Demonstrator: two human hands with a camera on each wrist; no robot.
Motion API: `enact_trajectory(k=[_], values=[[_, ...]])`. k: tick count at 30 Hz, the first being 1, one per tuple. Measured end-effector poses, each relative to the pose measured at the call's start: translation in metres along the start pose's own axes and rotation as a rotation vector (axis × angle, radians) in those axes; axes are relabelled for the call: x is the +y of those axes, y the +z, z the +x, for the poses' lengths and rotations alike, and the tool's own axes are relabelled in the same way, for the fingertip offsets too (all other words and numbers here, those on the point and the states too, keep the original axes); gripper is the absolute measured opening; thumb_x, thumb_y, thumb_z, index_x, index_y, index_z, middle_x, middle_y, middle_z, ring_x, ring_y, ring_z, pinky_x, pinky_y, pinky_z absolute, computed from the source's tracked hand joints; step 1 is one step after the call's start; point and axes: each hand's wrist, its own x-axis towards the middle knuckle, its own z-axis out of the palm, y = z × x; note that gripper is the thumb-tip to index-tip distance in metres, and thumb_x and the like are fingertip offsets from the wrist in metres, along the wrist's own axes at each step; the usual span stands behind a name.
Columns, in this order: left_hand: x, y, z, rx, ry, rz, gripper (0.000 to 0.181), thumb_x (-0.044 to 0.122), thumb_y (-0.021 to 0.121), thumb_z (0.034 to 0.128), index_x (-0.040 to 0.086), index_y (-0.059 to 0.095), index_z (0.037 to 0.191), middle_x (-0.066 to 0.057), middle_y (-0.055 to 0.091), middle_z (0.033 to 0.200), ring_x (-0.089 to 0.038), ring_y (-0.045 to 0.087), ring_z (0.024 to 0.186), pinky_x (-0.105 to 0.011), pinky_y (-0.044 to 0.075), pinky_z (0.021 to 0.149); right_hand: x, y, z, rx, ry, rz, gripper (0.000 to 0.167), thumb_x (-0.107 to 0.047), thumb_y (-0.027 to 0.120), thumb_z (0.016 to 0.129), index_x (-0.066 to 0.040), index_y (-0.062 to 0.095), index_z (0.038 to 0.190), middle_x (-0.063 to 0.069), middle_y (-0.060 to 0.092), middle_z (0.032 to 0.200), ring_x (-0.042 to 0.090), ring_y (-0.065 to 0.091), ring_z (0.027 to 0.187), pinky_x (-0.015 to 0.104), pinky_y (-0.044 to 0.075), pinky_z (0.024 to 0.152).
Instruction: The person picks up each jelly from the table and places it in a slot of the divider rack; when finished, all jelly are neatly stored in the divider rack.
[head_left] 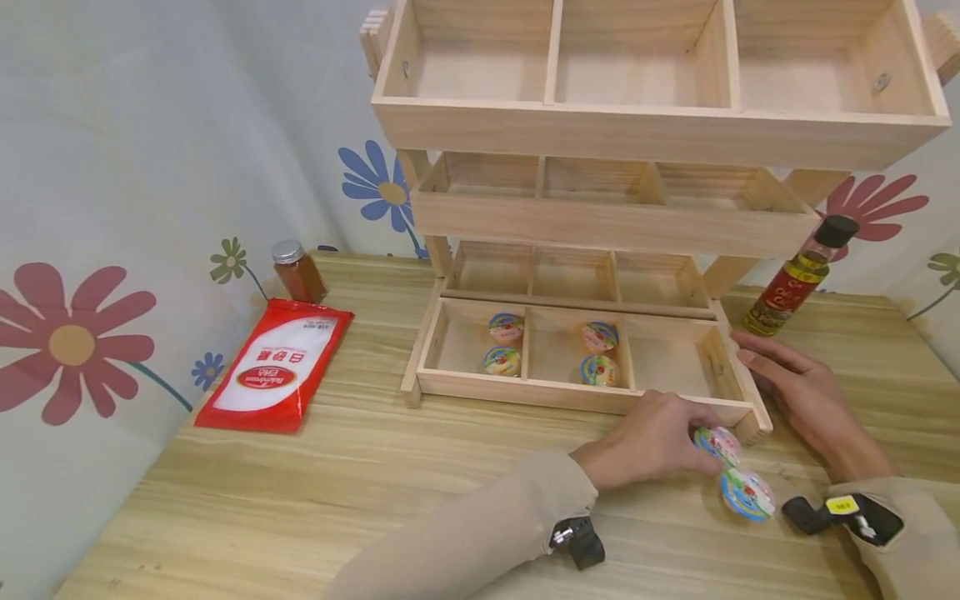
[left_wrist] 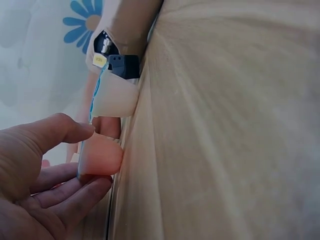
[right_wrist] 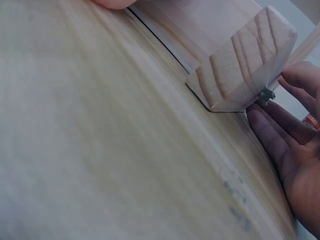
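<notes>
My left hand point(head_left: 656, 437) pinches a jelly cup with a pink body point(left_wrist: 101, 155) on the table, in front of the wooden rack's right end. A paler jelly cup point(head_left: 747, 495) stands beside it, nearer the camera. Along the right side of the wooden rack point(head_left: 525, 387), my right hand point(head_left: 806, 396) touches the frame with its fingertips, near a metal screw point(right_wrist: 266, 95) in the right wrist view. In the bottom tray, the left compartment holds two jelly cups point(head_left: 502, 362) and the middle one holds two more jelly cups point(head_left: 600, 369).
An oil bottle point(head_left: 795, 283) with a dark cap stands behind my right hand. At the left lie a red and white bag point(head_left: 273, 367) and, behind it, a jar point(head_left: 300, 275) of reddish-brown contents. Divided upper trays point(head_left: 660, 133) rise above the bottom tray. A flowered curtain hangs behind.
</notes>
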Motion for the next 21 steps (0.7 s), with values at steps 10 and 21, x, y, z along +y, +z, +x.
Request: enact_trajectory(k=[10, 21], values=[[0.003, -0.005, 0.0, 0.008, 0.009, 0.001, 0.035, 0.032, 0.089, 0.0833, 0.02, 0.083, 0.116, 0.024, 0.063, 0.074, 0.013, 0.044, 0.061, -0.005, 0.039, 0.059, 0.0, 0.0, -0.001, 0.001, -0.003, -0.006, 0.034, -0.007, 0.066, 0.106, -0.015, 0.073, 0.138, -0.019, 0.072, 0.126, -0.006, 0.064, 0.112, 0.011, 0.052, 0.088], [0.01, -0.02, 0.004, 0.044, 0.005, -0.011, 0.038, 0.033, 0.088, 0.0847, 0.018, 0.082, 0.119, 0.022, 0.066, 0.077, 0.014, 0.046, 0.065, -0.004, 0.039, 0.062, 0.0, -0.001, 0.0, 0.009, 0.006, -0.042, 0.034, -0.011, 0.066, 0.106, -0.017, 0.072, 0.14, -0.023, 0.071, 0.125, -0.009, 0.062, 0.112, 0.009, 0.051, 0.087]])
